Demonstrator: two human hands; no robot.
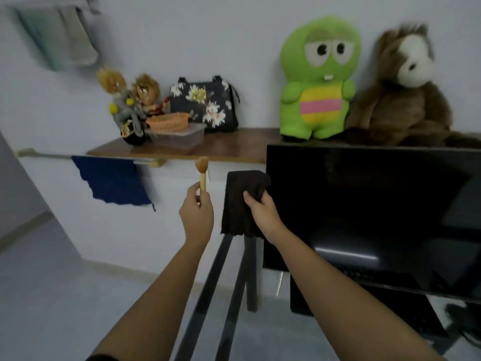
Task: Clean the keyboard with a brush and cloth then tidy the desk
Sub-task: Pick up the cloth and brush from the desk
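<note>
Wooden brush (pixel 202 174) pinched upright in left hand (pixel 197 211), dark cloth (pixel 238 196) gripped in right hand (pixel 261 212).

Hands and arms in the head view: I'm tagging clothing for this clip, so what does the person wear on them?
Both forearms are bare. The left hand and right hand wear no gloves; no watch, bracelet or ring shows. Only a strip of dark sleeve shows on the left arm at the bottom edge.

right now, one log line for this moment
left hand: holds brush, bristles up | right hand: grips dark cloth | both raised beside monitor
</note>
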